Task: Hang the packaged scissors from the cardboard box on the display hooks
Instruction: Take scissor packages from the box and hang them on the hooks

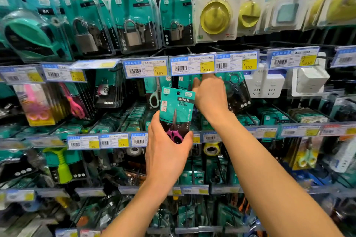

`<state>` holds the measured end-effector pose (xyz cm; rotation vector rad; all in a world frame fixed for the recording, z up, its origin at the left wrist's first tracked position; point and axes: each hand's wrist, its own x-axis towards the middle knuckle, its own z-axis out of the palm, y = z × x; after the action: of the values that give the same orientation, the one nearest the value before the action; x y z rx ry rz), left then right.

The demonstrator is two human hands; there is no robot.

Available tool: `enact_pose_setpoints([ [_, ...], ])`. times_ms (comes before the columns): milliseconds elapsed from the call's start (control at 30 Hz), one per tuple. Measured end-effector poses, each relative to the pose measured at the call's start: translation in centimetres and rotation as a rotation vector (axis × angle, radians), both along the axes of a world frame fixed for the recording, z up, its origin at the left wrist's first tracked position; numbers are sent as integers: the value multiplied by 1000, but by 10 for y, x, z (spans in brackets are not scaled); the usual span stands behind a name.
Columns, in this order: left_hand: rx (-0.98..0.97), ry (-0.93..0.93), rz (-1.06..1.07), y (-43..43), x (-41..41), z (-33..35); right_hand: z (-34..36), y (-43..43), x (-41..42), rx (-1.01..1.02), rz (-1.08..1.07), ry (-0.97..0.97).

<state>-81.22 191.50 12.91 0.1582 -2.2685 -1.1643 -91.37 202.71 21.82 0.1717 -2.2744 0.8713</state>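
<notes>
My left hand (166,152) grips the bottom of a teal pack of travel scissors (176,109) with pink handles, held upright in front of the display rack. Its hang hole is at the top, a little below the 4.00 price tag (192,64). My right hand (210,94) reaches up behind that tag, its fingers hidden among the hanging teal scissor packs (236,90) there. Whether it holds a pack or a hook I cannot tell. The cardboard box is out of view.
Rows of hooks carry padlock packs (133,19), yellow lights (214,16), white power sockets (265,84) and pink scissors (74,102). Price-tag strips run along each row. Lower hooks hold tape rolls (211,148) and other teal packs.
</notes>
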Motion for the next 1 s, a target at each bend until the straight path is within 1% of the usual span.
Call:
enact_pose_setpoints([
  [33, -8, -1, 5, 1, -2, 1, -5, 2, 4, 11, 5, -5],
  [100, -21, -11, 8, 3, -5, 4, -17, 5, 14, 38, 0, 86],
  [167, -27, -15, 9, 6, -9, 6, -32, 9, 21, -17, 37, 149],
  [200, -27, -18, 8, 7, -10, 6, -38, 12, 25, -79, 83, 163],
  [267, -30, -28, 4, 9, -13, 7, -49, 14, 35, -293, 242, 134],
  [367, -49, -20, -21, 13, -18, 8, -51, 15, 42, -699, 557, -98],
  [400, -51, -18, -41, 15, -20, 8, -49, 15, 42, -751, 605, -136],
  [533, -37, 5, -144, 19, -31, 13, -31, 16, 28, -695, 496, -54],
  [700, 22, -38, -255, 14, -42, 17, -6, 16, 13, -793, 489, -71],
  [867, 211, -104, -342, 10, -47, 16, 0, 15, 5, -847, 531, -55],
  [1000, 261, -59, -341, 6, -51, 19, 3, 10, -1, -869, 497, -71],
])
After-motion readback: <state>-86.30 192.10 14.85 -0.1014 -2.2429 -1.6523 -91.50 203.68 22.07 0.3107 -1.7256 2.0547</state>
